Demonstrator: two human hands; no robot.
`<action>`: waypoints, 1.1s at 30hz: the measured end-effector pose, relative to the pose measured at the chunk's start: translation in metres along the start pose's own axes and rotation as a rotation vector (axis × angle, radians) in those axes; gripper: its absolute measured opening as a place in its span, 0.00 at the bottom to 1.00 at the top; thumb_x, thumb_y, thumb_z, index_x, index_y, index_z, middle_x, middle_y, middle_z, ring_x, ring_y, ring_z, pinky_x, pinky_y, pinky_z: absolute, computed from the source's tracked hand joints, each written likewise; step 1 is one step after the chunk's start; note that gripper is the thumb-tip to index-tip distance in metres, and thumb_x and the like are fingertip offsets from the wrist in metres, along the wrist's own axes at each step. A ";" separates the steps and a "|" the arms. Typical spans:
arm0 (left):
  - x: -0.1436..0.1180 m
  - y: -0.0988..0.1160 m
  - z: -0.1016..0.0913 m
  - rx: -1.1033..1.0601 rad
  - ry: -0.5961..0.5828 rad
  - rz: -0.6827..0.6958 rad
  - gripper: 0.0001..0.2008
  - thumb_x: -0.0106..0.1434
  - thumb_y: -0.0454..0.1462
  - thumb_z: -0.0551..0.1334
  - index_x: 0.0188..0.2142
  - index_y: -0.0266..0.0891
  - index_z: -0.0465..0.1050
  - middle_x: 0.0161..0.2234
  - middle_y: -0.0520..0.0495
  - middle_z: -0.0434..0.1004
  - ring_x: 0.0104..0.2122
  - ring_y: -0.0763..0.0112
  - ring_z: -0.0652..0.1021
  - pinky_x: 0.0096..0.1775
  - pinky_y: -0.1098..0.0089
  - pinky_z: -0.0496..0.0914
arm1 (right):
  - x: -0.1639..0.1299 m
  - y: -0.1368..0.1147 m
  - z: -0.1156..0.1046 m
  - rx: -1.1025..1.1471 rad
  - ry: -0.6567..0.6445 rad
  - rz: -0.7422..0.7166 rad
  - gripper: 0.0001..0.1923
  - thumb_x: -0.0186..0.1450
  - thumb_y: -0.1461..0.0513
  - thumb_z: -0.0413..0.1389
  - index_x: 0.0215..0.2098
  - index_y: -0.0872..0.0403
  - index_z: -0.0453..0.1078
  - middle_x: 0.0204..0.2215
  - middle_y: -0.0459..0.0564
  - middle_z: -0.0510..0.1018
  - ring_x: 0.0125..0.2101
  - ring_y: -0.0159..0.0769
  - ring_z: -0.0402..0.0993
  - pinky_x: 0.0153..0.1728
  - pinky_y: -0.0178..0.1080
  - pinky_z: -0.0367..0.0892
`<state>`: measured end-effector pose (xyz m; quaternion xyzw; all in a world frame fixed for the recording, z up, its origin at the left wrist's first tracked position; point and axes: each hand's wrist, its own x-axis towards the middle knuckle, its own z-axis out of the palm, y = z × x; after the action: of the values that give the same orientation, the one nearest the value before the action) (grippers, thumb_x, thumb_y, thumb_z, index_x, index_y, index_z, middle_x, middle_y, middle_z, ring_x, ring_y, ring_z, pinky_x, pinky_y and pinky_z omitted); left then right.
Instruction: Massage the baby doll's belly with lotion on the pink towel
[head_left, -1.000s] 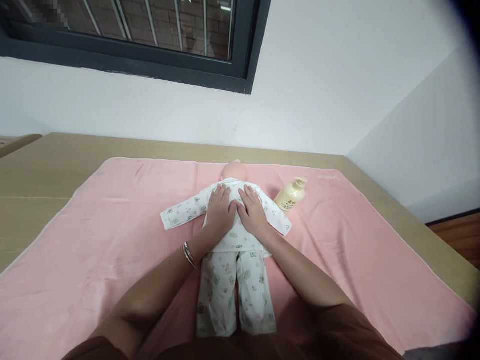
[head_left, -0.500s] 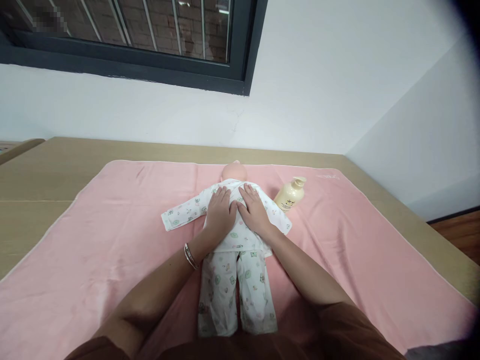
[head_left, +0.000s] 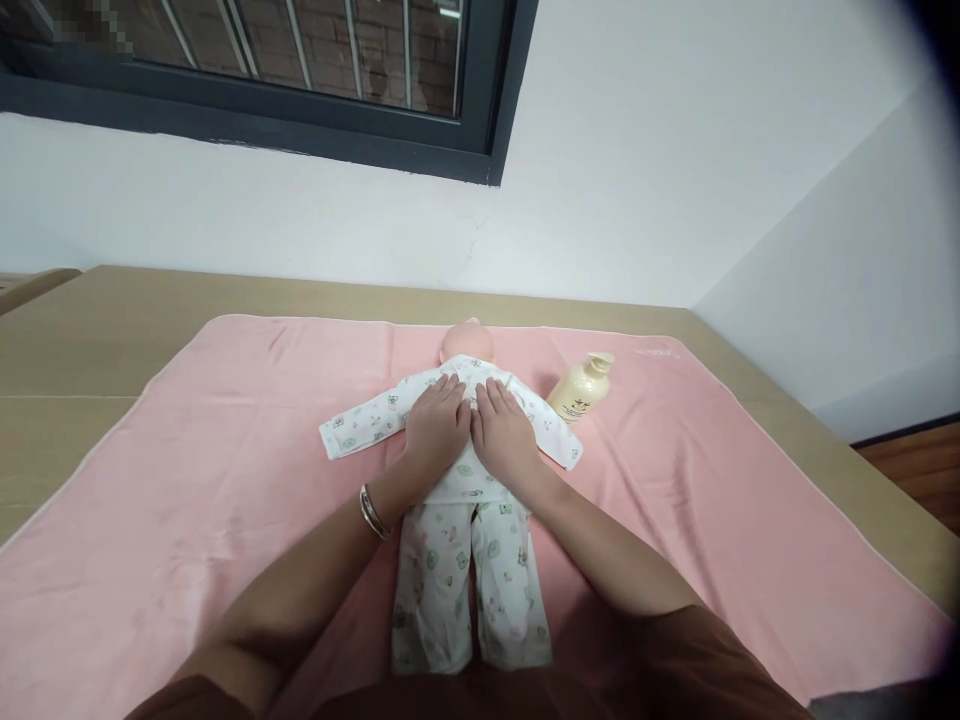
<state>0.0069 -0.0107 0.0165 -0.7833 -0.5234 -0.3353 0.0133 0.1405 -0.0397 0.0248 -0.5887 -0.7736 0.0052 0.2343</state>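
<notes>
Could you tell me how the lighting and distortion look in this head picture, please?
Head view: soft, even light, no glare; faint shadows under both hands, left hand and right hand, flat on the doll; dark vignette at the right corners; wide-angle tilt in the window frame; bottle sharp.

The scene is evenly and softly lit, with no glare. Faint shadows are cast beneath the arms onto the pink towel [head_left: 225,480]. The right corners are darkened by vignetting, and straight edges are bent by wide-angle distortion.

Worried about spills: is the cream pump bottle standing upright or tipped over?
Tipped. The cream pump bottle lies slanted on the pink towel, pump head pointing up and away, beside the doll's sleeve.
</notes>
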 end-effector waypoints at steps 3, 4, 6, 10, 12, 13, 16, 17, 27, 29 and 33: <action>0.008 -0.009 0.002 0.011 -0.080 -0.012 0.21 0.69 0.37 0.49 0.56 0.32 0.69 0.60 0.36 0.68 0.62 0.55 0.66 0.62 0.51 0.61 | -0.012 -0.013 -0.001 -0.059 -0.009 0.017 0.26 0.72 0.62 0.41 0.65 0.67 0.57 0.64 0.68 0.60 0.66 0.55 0.51 0.64 0.56 0.49; 0.009 -0.011 0.002 0.010 -0.101 -0.015 0.21 0.69 0.38 0.48 0.57 0.31 0.68 0.61 0.35 0.67 0.63 0.54 0.65 0.62 0.50 0.60 | -0.015 -0.015 -0.001 -0.069 -0.015 0.013 0.26 0.72 0.62 0.41 0.65 0.68 0.57 0.63 0.68 0.60 0.66 0.55 0.51 0.64 0.56 0.49; 0.010 -0.012 0.003 0.007 -0.125 -0.025 0.22 0.70 0.38 0.47 0.58 0.31 0.66 0.62 0.35 0.64 0.64 0.53 0.63 0.63 0.48 0.58 | -0.016 -0.016 -0.002 -0.081 -0.025 -0.001 0.27 0.72 0.62 0.42 0.64 0.69 0.57 0.63 0.70 0.60 0.66 0.55 0.51 0.65 0.55 0.48; 0.002 -0.003 0.002 0.037 -0.122 -0.046 0.23 0.70 0.37 0.46 0.60 0.29 0.63 0.63 0.34 0.62 0.64 0.52 0.62 0.62 0.48 0.58 | -0.001 -0.001 -0.005 -0.027 -0.068 -0.033 0.27 0.72 0.59 0.41 0.65 0.68 0.57 0.64 0.67 0.59 0.66 0.52 0.50 0.65 0.53 0.49; -0.004 0.004 0.000 0.077 -0.105 -0.049 0.23 0.70 0.37 0.46 0.60 0.30 0.63 0.62 0.33 0.64 0.63 0.51 0.63 0.61 0.49 0.59 | 0.011 0.011 -0.007 0.040 -0.101 -0.049 0.28 0.73 0.58 0.40 0.65 0.66 0.56 0.65 0.65 0.57 0.67 0.49 0.48 0.66 0.53 0.48; -0.007 0.008 -0.002 0.099 -0.100 -0.047 0.23 0.69 0.37 0.47 0.60 0.30 0.63 0.61 0.33 0.65 0.63 0.50 0.64 0.61 0.48 0.60 | 0.017 0.018 -0.008 0.079 -0.116 -0.057 0.28 0.73 0.57 0.40 0.66 0.66 0.56 0.66 0.64 0.56 0.67 0.48 0.47 0.66 0.52 0.48; -0.017 0.021 -0.005 0.152 -0.107 -0.037 0.23 0.67 0.36 0.50 0.59 0.30 0.65 0.60 0.31 0.67 0.61 0.47 0.67 0.60 0.48 0.60 | 0.030 0.034 -0.007 0.192 -0.135 -0.075 0.28 0.74 0.56 0.38 0.66 0.64 0.57 0.67 0.61 0.54 0.68 0.46 0.44 0.66 0.51 0.48; -0.019 0.024 -0.006 0.158 -0.112 -0.035 0.23 0.66 0.35 0.51 0.59 0.29 0.65 0.59 0.30 0.67 0.61 0.46 0.66 0.60 0.47 0.60 | 0.032 0.036 -0.005 0.215 -0.131 -0.079 0.28 0.74 0.56 0.38 0.66 0.63 0.57 0.67 0.60 0.53 0.68 0.46 0.44 0.66 0.51 0.48; -0.001 -0.011 0.007 -0.085 -0.147 -0.021 0.25 0.68 0.36 0.47 0.63 0.33 0.59 0.66 0.36 0.56 0.67 0.53 0.55 0.64 0.46 0.52 | 0.002 0.005 0.011 0.098 0.007 -0.010 0.28 0.72 0.60 0.40 0.67 0.62 0.52 0.69 0.63 0.48 0.69 0.52 0.37 0.64 0.60 0.45; 0.006 -0.024 0.010 -0.130 -0.159 -0.044 0.25 0.69 0.38 0.47 0.63 0.33 0.59 0.66 0.36 0.56 0.67 0.53 0.55 0.65 0.46 0.51 | -0.011 -0.009 0.010 0.051 0.014 -0.021 0.29 0.71 0.59 0.42 0.68 0.63 0.51 0.69 0.63 0.47 0.69 0.54 0.35 0.64 0.60 0.45; 0.011 -0.036 0.015 -0.134 -0.121 -0.036 0.25 0.70 0.40 0.47 0.62 0.31 0.60 0.66 0.33 0.56 0.67 0.53 0.54 0.65 0.48 0.51 | -0.035 -0.035 0.004 -0.035 0.019 -0.070 0.34 0.70 0.57 0.47 0.68 0.68 0.48 0.69 0.65 0.46 0.68 0.59 0.29 0.64 0.60 0.45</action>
<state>-0.0131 0.0204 -0.0006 -0.7916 -0.5138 -0.3216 -0.0770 0.1146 -0.0809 0.0191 -0.5654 -0.7913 -0.0220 0.2316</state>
